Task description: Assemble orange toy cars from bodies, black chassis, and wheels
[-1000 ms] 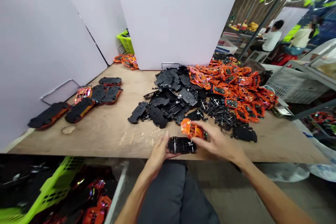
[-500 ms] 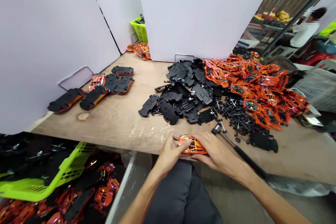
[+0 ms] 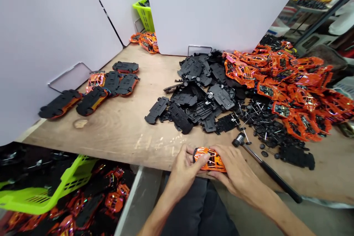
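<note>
An orange toy car [image 3: 211,160] is held between both hands at the front edge of the wooden table [image 3: 121,132]. My left hand [image 3: 186,166] grips its left end, with the thumb across the top. Around the right end are the fingers of my right hand [image 3: 235,166], thumb low on the near side. The car's underside is hidden. Just right of my right hand lies a hammer [image 3: 272,173] with a black handle. Beyond the hands is a heap of black car chassis [image 3: 193,99].
Orange car shells [image 3: 298,81] are piled at the right, beside loose wheels and axles [image 3: 257,118]. Several toy cars [image 3: 92,99] lie at the left, mostly underside up. White panels [image 3: 221,7] stand behind. A lime-green basket [image 3: 63,188] sits low at the left, with orange shells near it.
My view has shifted, so the table's contents appear larger and further apart. Both hands still hold the toy car, and a dark part now shows at its left end.
</note>
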Demonstrator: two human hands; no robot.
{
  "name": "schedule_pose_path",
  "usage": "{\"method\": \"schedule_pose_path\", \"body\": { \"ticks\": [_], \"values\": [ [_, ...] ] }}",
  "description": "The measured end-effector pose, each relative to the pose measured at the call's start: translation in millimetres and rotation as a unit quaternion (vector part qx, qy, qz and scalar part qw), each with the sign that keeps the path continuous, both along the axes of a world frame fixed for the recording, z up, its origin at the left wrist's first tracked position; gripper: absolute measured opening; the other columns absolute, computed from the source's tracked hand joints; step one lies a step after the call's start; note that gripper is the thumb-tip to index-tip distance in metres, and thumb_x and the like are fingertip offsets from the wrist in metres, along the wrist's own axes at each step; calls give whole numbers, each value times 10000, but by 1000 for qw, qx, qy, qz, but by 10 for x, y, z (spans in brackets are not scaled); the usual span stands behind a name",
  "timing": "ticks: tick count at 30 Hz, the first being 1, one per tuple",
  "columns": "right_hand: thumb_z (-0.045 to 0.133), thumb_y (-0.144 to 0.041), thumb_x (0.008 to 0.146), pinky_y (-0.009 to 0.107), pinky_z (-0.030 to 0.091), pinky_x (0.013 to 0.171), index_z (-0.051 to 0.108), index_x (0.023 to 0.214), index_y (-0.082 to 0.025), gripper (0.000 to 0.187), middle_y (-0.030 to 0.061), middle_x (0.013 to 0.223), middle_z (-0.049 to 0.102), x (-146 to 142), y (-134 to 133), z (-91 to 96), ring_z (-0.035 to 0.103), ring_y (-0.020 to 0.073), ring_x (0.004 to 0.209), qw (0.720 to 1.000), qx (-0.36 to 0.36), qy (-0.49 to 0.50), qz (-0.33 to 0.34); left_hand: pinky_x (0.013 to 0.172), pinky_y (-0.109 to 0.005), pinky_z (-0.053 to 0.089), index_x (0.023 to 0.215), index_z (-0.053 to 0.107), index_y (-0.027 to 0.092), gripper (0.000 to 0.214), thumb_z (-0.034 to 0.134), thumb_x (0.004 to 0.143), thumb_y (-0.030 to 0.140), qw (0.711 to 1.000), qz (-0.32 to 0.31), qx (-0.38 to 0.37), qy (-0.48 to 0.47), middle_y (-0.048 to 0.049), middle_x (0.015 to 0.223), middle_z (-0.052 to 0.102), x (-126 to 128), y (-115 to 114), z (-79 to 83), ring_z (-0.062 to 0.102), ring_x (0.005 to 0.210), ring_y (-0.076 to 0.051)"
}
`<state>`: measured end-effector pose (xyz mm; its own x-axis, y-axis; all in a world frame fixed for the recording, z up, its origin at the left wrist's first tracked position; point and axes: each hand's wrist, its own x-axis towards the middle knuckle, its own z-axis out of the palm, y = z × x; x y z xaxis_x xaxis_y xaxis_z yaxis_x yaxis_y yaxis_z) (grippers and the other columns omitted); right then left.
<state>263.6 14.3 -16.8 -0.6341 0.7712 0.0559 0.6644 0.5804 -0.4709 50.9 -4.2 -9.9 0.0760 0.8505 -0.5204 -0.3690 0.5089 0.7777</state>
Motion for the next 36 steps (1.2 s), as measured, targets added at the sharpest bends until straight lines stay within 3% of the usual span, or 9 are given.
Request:
{"method": "schedule_pose_path", "body": {
  "ticks": [6,9,12,15,19,22,30,33,36],
  "values": [
    [708,-483,948,656,397,1105,413,1542,-203,720,215,1447,587,-130,-100,-178,563,428,1286,994,63,-78,-36,581,-252,564,839,455,237,613,883,652,633,998,40,-2,55,16,699,710,58,26,-6,699,632,-169],
    [694,-496,955,642,380,1139,414,1528,-196,705,205,1438,591,-192,-74,49,547,401,1318,996,57,-61,-31,657,-312,614,849,466,238,626,906,620,621,998,41,7,42,-9,747,747,27,-11,-9,743,691,-216],
    [697,-582,928,538,414,1153,434,1509,-230,729,150,1423,594,-149,-1,383,548,338,1322,1000,-17,19,-18,783,-378,645,907,516,242,571,903,663,583,998,16,29,61,-41,856,793,-103,-69,-6,778,810,-265],
    [657,-541,983,353,508,1021,561,1362,-261,481,72,1287,649,-56,7,518,622,245,1175,975,-117,175,-75,882,-423,647,1074,608,271,537,871,718,576,994,-46,72,75,-65,1045,812,-254,-97,9,779,963,-307],
    [709,-508,946,286,508,837,665,1097,-225,324,19,1015,673,-29,-95,312,635,198,934,926,-147,316,-145,1003,-404,604,1083,758,256,494,860,717,573,969,-119,154,149,-87,1166,795,-277,-74,8,723,1157,-348],
    [711,-514,935,300,500,861,678,1069,-210,334,32,1011,680,-66,-171,177,632,204,949,914,-131,347,-162,912,-379,630,993,802,247,456,888,672,560,952,-118,204,198,-81,1049,816,-169,-36,-27,759,1009,-337],
    [759,-497,899,280,522,803,671,1082,-206,355,16,981,693,-25,-188,132,647,191,898,871,-249,387,-173,899,-340,571,968,817,228,244,775,854,440,915,-105,278,274,-79,989,820,-7,-142,50,750,928,-278],
    [766,-478,898,274,517,772,684,1049,-203,324,12,941,690,-45,-194,94,644,188,859,863,-252,396,-184,886,-329,558,985,803,220,227,740,895,419,909,-104,279,291,-76,992,813,-22,-176,78,746,923,-265],
    [747,-464,914,281,526,787,694,1040,-205,294,21,959,705,-99,-234,118,655,195,869,869,-225,395,-195,843,-311,547,1063,763,220,239,655,961,407,881,-156,311,322,-75,999,798,-54,-166,172,739,897,-244]
  ]
}}
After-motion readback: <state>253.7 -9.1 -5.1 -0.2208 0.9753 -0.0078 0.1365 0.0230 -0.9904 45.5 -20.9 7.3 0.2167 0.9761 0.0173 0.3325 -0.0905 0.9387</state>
